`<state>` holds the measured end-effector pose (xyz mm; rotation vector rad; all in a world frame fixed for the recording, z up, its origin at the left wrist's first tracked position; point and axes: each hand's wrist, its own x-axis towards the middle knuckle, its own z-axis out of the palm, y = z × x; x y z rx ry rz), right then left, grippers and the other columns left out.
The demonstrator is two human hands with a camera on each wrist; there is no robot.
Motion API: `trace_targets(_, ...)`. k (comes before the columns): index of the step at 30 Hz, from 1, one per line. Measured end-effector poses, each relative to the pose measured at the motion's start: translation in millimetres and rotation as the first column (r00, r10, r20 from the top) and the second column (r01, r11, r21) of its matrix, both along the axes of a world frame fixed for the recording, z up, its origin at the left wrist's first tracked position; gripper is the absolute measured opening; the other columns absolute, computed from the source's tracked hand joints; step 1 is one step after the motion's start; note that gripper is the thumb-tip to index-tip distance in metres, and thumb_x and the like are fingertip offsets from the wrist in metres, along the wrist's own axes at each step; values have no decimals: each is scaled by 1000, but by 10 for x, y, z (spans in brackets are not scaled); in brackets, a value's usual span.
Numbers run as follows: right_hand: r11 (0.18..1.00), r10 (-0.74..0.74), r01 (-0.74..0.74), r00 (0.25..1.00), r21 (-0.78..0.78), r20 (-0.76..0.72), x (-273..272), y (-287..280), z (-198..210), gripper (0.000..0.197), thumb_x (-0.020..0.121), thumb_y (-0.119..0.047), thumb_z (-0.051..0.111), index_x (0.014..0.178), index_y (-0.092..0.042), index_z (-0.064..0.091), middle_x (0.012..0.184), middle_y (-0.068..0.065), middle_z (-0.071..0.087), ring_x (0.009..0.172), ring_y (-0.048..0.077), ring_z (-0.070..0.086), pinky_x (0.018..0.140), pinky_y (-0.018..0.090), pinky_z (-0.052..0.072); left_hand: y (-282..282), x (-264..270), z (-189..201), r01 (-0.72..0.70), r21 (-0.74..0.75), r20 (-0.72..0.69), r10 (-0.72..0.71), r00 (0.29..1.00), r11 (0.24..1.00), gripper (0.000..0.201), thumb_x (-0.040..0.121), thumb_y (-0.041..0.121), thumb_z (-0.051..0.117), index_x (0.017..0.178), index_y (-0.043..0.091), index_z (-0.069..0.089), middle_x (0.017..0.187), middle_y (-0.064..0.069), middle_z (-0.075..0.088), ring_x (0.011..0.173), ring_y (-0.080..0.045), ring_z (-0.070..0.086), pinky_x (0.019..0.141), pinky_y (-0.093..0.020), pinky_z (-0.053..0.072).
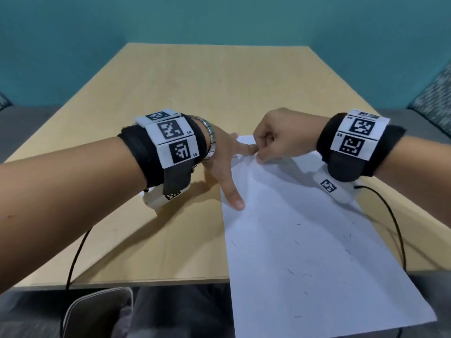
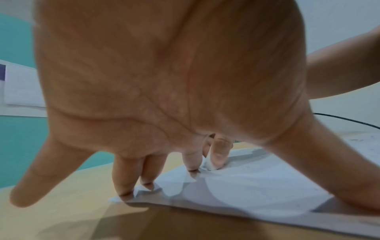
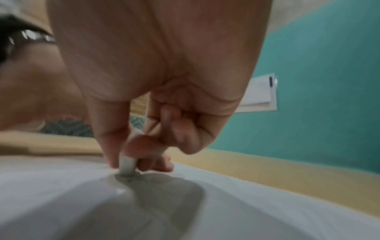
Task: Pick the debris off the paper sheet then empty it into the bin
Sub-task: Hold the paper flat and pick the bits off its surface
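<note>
A white paper sheet (image 1: 305, 240) lies on the right side of the wooden table (image 1: 170, 93), its near end hanging over the front edge. Dark specks of debris (image 1: 290, 271) are scattered across it. My left hand (image 1: 229, 167) is spread, with straight fingers and thumb pressing the sheet's far left corner (image 2: 144, 190) flat. At the sheet's far edge my right hand (image 1: 258, 156) pinches a raised white fold of the paper (image 3: 127, 164) between thumb and forefinger. The other right fingers are curled into the palm. A grey bin (image 1: 102, 292) stands below the table's front edge, at lower left.
A black cable (image 1: 78, 252) hangs from my left wrist over the table's front edge beside the bin. Another cable (image 1: 395, 223) loops from my right wrist along the sheet's right side. Patterned cushions (image 1: 434, 98) sit at far right. A teal wall stands behind the table.
</note>
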<state>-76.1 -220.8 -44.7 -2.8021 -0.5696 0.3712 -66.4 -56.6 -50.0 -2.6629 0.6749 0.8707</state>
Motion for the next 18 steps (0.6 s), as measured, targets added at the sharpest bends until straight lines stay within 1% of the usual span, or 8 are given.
trace_targets(2,999,44,-44,996,9,-75,-92,60,-22,20,78,-18,76,62,-15,65,53,-5,62,52,10,52,58,27,46,4,0,5,4,-4,-6,-4,1000,1000,130,38,91,73,143,71,-2,167,7,-17,155,-22,12,121,-50,19)
trace_targets(4,987,158,-156,954,31,-253,-274,133,-55,19,81,-22,77,66,-15,67,57,-1,67,52,7,55,58,24,47,8,-1,11,6,-13,-18,-7,1000,1000,121,37,91,73,137,76,8,167,5,-16,154,-23,14,120,-51,21)
trace_targets(5,987,160,-153,951,44,-266,-276,112,-58,19,81,-22,78,67,-13,69,60,2,69,52,7,55,59,24,47,5,-8,19,6,-21,-22,-6,1000,1000,119,38,90,73,136,77,8,168,5,-16,154,-23,13,121,-50,21)
trace_targets(9,999,-22,24,998,34,-52,-21,-60,-4,18,75,-20,76,64,-9,68,58,3,68,52,10,50,62,31,47,-8,-47,37,15,-10,2,-15,1000,1000,128,48,84,75,143,70,-10,168,5,-15,155,-20,9,121,-47,17)
trace_targets(13,990,142,-133,943,52,-300,-302,59,-48,20,80,-21,78,67,-11,68,59,2,68,52,8,55,59,25,46,-16,-45,54,8,1,3,-8,1000,1000,125,48,83,76,144,70,-3,168,5,-15,154,-24,15,118,-47,21)
trace_targets(14,992,128,-121,949,42,-287,-275,46,-44,21,80,-22,78,66,-11,68,58,0,68,53,9,56,60,25,47,-16,-47,56,9,-1,2,-9,1000,1000,125,49,83,76,144,70,-4,168,5,-15,154,-24,15,118,-47,21)
trace_targets(17,1000,-12,13,998,15,-59,-62,-43,-5,16,74,-18,76,64,-9,67,53,-1,65,53,13,53,61,31,48,-28,-72,60,18,9,14,-18,1000,1000,129,51,83,74,146,66,-11,167,5,-16,154,-21,13,119,-45,19)
trace_targets(18,1000,-15,16,999,14,-42,-62,-39,-8,16,74,-17,75,64,-9,67,53,-2,64,53,14,52,60,31,48,-32,-76,60,15,7,14,-15,1000,1000,128,51,83,74,146,66,-10,167,5,-16,154,-21,13,119,-45,19)
